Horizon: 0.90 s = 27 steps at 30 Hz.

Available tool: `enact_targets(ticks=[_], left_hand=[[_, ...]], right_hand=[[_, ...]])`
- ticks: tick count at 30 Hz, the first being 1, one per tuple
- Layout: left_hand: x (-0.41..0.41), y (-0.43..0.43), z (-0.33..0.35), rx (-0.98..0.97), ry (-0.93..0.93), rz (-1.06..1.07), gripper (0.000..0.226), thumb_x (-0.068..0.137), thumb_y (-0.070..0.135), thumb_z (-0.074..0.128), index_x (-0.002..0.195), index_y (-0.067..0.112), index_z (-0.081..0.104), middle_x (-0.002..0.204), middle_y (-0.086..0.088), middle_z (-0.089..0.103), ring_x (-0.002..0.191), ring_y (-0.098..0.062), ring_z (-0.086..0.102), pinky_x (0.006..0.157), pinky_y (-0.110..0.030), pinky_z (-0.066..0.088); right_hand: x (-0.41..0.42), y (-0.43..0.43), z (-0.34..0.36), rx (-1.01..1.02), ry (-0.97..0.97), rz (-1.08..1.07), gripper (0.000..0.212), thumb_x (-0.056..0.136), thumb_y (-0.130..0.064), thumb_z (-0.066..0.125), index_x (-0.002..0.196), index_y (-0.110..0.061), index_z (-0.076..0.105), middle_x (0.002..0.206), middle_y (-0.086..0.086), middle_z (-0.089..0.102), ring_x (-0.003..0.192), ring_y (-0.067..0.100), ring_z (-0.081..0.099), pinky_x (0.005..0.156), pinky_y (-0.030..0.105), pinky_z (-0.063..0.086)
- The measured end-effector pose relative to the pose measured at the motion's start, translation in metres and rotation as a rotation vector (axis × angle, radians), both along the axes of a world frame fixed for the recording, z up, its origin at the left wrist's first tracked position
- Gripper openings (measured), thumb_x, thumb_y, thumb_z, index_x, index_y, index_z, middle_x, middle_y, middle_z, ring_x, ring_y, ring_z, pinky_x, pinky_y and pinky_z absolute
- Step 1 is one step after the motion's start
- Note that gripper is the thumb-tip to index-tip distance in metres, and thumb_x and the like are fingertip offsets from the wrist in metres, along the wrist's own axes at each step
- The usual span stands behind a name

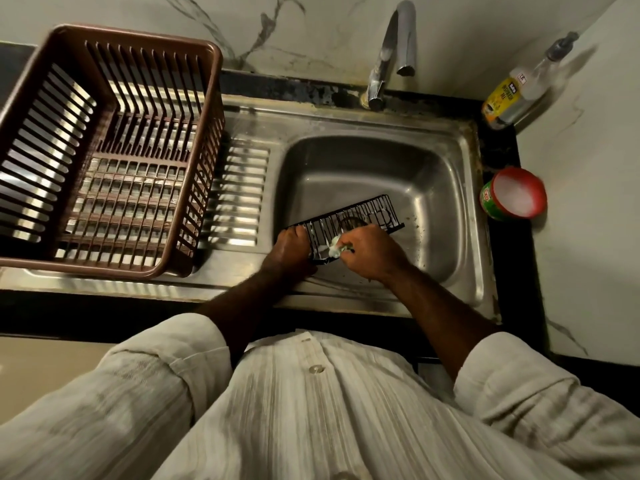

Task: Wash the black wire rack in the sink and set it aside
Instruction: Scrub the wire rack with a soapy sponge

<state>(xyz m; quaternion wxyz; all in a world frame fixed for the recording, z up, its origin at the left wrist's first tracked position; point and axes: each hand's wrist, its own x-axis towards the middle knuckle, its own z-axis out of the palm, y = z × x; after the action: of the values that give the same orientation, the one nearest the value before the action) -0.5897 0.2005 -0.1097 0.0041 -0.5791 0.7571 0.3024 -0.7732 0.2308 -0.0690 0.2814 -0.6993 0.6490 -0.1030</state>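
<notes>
The black wire rack [360, 220] is inside the sink [464, 161]; left hand [290, 245] grips its end, right hand [372, 251] clasps a soapy sponge [334, 247] on it.

White marble-look wall panels [311, 32] with grey veins rise behind and to the right of a black stone countertop [502, 157]. A chrome faucet [388, 53] stands at the back edge. A brown slatted plastic dish basket [86, 266] sits at the left (its bars throw striped light below). In the right corner stand a yellow-labelled dishwash bottle [509, 98] and, nearer, a red-rimmed tub [516, 194] of white paste. The light is dim and warm.
</notes>
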Motion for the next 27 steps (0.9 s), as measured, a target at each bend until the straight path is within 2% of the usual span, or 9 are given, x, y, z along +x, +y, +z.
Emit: enact_targets(ticks=[3, 6, 9, 12, 14, 17, 19, 23, 27], left_hand=[[0.000, -0.001, -0.002, 0.014, 0.008, 0.015, 0.072, 0.068, 0.022, 0.085, 0.125, -0.002, 0.048, 0.128, -0.023, 0.054, 0.116, -0.037, 0.053, 0.092, -0.040, 0.047], [0.002, 0.000, -0.001, 0.018, 0.009, 0.018, 0.072, 0.068, 0.023, 0.086, 0.125, -0.002, 0.049, 0.129, -0.022, 0.055, 0.117, -0.036, 0.053, 0.092, -0.040, 0.048], [0.002, 0.001, 0.000, 0.004, 0.009, 0.006, 0.071, 0.068, 0.023, 0.086, 0.123, -0.002, 0.048, 0.128, -0.023, 0.054, 0.116, -0.037, 0.052, 0.092, -0.041, 0.047], [0.002, 0.000, 0.000, -0.004, 0.007, -0.005, 0.073, 0.069, 0.022, 0.085, 0.126, -0.003, 0.047, 0.129, -0.023, 0.054, 0.117, -0.037, 0.051, 0.092, -0.041, 0.046], [0.003, 0.000, -0.001, -0.007, -0.007, -0.024, 0.076, 0.071, 0.024, 0.085, 0.129, -0.004, 0.046, 0.130, -0.023, 0.053, 0.117, -0.037, 0.051, 0.093, -0.039, 0.045], [0.002, 0.001, -0.002, -0.020, -0.015, -0.042, 0.075, 0.073, 0.025, 0.083, 0.129, -0.006, 0.046, 0.129, -0.023, 0.053, 0.117, -0.038, 0.050, 0.093, -0.039, 0.043], [0.002, 0.001, -0.003, -0.015, -0.010, -0.035, 0.074, 0.073, 0.025, 0.084, 0.129, -0.005, 0.046, 0.129, -0.024, 0.054, 0.118, -0.038, 0.051, 0.094, -0.039, 0.043], [0.001, 0.002, -0.001, -0.026, -0.003, -0.036, 0.071, 0.074, 0.023, 0.083, 0.129, -0.004, 0.047, 0.130, -0.022, 0.053, 0.119, -0.036, 0.049, 0.095, -0.038, 0.042], [0.002, 0.003, -0.001, -0.025, 0.012, -0.005, 0.068, 0.073, 0.023, 0.083, 0.126, -0.003, 0.048, 0.128, -0.023, 0.054, 0.118, -0.036, 0.050, 0.094, -0.038, 0.043]], right_hand=[[-0.007, -0.006, 0.006, -0.053, -0.039, -0.079, 0.021, 0.084, -0.012, 0.058, 0.091, -0.014, 0.078, 0.075, 0.000, 0.071, 0.056, 0.005, 0.057, 0.051, 0.020, 0.043], [-0.011, -0.015, 0.004, -0.108, -0.023, -0.171, 0.021, 0.085, -0.013, 0.053, 0.080, -0.008, 0.073, 0.070, 0.006, 0.069, 0.054, 0.017, 0.059, 0.046, 0.030, 0.048], [-0.005, -0.025, 0.004, -0.104, -0.008, -0.156, 0.023, 0.083, -0.015, 0.052, 0.081, -0.006, 0.073, 0.069, 0.008, 0.069, 0.059, 0.024, 0.062, 0.052, 0.040, 0.053], [0.007, -0.032, 0.003, -0.061, 0.049, -0.136, 0.022, 0.081, -0.014, 0.055, 0.090, -0.012, 0.075, 0.076, 0.005, 0.072, 0.066, 0.023, 0.066, 0.060, 0.034, 0.057], [0.012, -0.032, 0.000, -0.013, 0.089, -0.140, 0.020, 0.081, -0.013, 0.056, 0.086, -0.016, 0.075, 0.072, 0.002, 0.070, 0.062, 0.019, 0.063, 0.058, 0.030, 0.056], [0.010, -0.027, -0.003, 0.062, 0.160, -0.114, 0.017, 0.080, -0.014, 0.057, 0.076, -0.020, 0.073, 0.067, -0.003, 0.066, 0.061, 0.016, 0.062, 0.049, 0.021, 0.044], [0.006, -0.020, -0.004, 0.095, 0.198, -0.090, 0.018, 0.081, -0.017, 0.059, 0.083, -0.023, 0.076, 0.070, -0.006, 0.068, 0.064, 0.014, 0.063, 0.052, 0.017, 0.038], [-0.005, -0.016, -0.004, 0.165, 0.160, -0.002, 0.018, 0.082, -0.017, 0.062, 0.089, -0.020, 0.078, 0.087, -0.002, 0.076, 0.070, 0.013, 0.066, 0.065, 0.029, 0.057], [-0.014, -0.030, 0.007, 0.080, 0.009, -0.076, 0.018, 0.088, -0.010, 0.060, 0.090, -0.011, 0.078, 0.083, 0.010, 0.074, 0.065, 0.020, 0.065, 0.061, 0.033, 0.057]])
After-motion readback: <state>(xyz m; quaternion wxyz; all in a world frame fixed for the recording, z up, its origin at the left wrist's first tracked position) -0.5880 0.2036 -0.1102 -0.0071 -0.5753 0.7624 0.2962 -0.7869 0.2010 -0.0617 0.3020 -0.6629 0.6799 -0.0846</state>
